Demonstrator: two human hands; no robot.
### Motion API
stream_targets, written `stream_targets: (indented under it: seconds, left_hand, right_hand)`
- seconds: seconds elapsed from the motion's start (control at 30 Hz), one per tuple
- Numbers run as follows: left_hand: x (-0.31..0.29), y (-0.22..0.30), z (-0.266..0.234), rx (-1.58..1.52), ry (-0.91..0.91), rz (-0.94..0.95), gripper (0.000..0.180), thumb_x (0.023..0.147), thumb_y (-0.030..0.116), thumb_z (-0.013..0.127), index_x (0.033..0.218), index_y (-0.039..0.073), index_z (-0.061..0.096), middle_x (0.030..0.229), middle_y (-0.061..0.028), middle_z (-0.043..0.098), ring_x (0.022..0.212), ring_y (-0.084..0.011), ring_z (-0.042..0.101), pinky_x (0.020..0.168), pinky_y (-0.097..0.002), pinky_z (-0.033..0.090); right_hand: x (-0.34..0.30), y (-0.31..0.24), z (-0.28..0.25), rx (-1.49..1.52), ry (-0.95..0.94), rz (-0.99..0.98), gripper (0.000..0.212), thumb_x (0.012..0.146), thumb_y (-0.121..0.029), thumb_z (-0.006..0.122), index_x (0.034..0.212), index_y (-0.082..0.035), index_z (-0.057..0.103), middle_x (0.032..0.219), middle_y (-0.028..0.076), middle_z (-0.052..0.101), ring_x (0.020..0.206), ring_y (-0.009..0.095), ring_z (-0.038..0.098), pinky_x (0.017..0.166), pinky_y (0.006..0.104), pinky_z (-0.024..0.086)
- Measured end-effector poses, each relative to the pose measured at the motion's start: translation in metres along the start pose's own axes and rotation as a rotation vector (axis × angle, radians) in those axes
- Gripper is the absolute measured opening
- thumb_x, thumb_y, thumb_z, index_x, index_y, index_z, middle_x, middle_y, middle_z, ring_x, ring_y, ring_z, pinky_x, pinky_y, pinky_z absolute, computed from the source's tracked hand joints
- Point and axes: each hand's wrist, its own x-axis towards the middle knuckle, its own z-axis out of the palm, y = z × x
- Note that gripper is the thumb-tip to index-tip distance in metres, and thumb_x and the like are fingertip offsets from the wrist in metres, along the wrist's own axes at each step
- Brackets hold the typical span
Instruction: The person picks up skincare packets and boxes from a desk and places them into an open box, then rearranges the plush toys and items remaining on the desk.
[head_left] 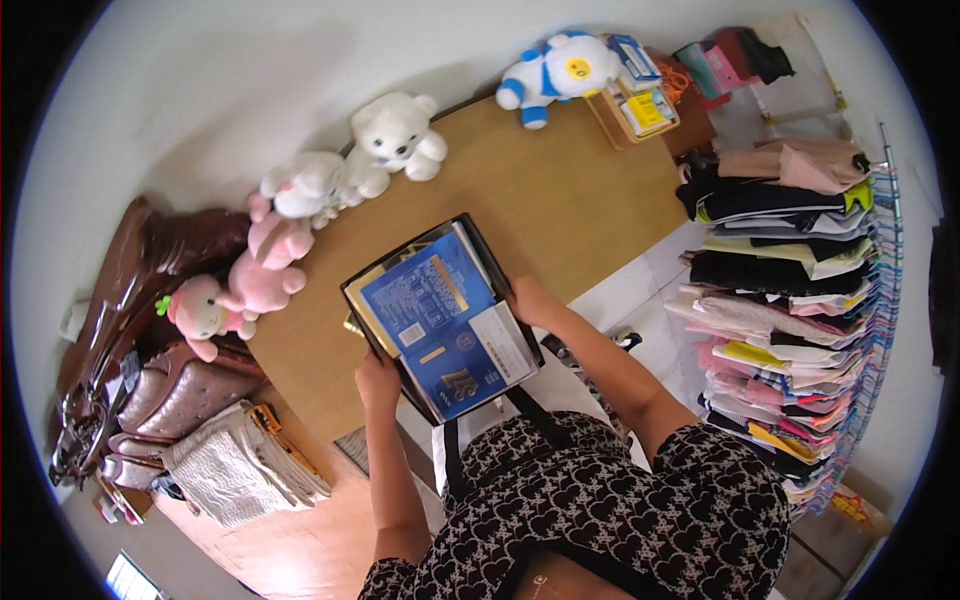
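Note:
In front of my body, above the near edge of the table, I hold a black-rimmed box (535,352) at a tilt. My left hand (378,382) is closed on its left side, the fingers partly hidden behind it. My right hand (528,303) grips the opposite side near the upper right corner. Inside lie blue printed packets (418,293) with a barcode patch on one. A white label (503,342) sits among them on the right. Yellowish packaging shows along the upper left inner edge.
Beyond the box stretches a wooden table (560,205). White bears (392,140), pink plush toys (268,252) and a blue-white plush (560,75) line its far side, beside a wooden tray (625,133) of small boxes. A rack of clothes (780,270) stands right; folded cloth (235,465) lies left.

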Motion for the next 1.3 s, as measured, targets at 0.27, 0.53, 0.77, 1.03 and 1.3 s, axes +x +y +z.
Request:
stream_targets:
  seconds: [0.27,0.53,0.77,1.03,1.3]
  left_hand:
    - [0.072,0.121,0.090,0.034,-0.118,0.097,0.032,0.086,0.026,0.046,0.096,-0.001,0.059,0.084,-0.0276,0.061,0.080,-0.0446,0.058,0.072,-0.0505,0.046]
    - [0.099,0.169,0.131,0.034,-0.107,0.055,0.028,0.086,0.026,0.047,0.098,0.004,0.059,0.084,-0.0257,0.061,0.081,-0.0437,0.059,0.072,-0.0491,0.047]
    - [0.102,0.179,0.096,-0.054,-0.296,0.035,0.033,0.084,0.024,0.050,0.113,0.008,0.056,0.093,-0.0193,0.064,0.082,-0.0353,0.062,0.074,-0.0420,0.049]
    - [0.119,0.207,0.052,-0.346,0.097,0.230,0.035,0.084,0.006,0.049,0.118,0.010,0.054,0.105,-0.0135,0.062,0.092,-0.0257,0.062,0.079,-0.0352,0.048]
    - [0.147,0.255,0.030,-0.026,0.533,0.544,0.044,0.077,0.000,0.054,0.119,0.012,0.053,0.128,-0.0129,0.043,0.109,-0.0315,0.048,0.088,-0.0397,0.043]
  right_hand:
    - [0.055,0.111,-0.090,0.020,0.094,0.149,0.019,0.077,-0.010,0.052,0.084,0.006,0.059,0.080,0.030,0.058,0.076,0.045,0.057,0.068,0.0485,0.046]
    - [0.092,0.170,-0.110,-0.054,0.073,0.129,0.022,0.078,-0.016,0.053,0.091,0.001,0.060,0.084,0.026,0.061,0.076,0.044,0.058,0.069,0.0477,0.047]
    - [0.124,0.144,-0.212,0.406,-0.072,0.162,0.033,0.080,-0.024,0.059,0.107,-0.004,0.058,0.086,0.012,0.065,0.072,0.025,0.062,0.062,0.0359,0.049]
    - [0.248,0.117,-0.297,-0.105,0.900,-0.076,0.080,0.066,-0.039,0.074,0.131,-0.010,0.036,0.122,0.021,0.037,0.111,0.036,0.045,0.090,0.0362,0.042]
    - [0.257,0.089,-0.289,0.120,0.561,-0.178,0.067,0.061,-0.036,0.078,0.113,-0.006,0.050,0.105,0.017,0.053,0.102,0.031,0.051,0.090,0.0365,0.041]
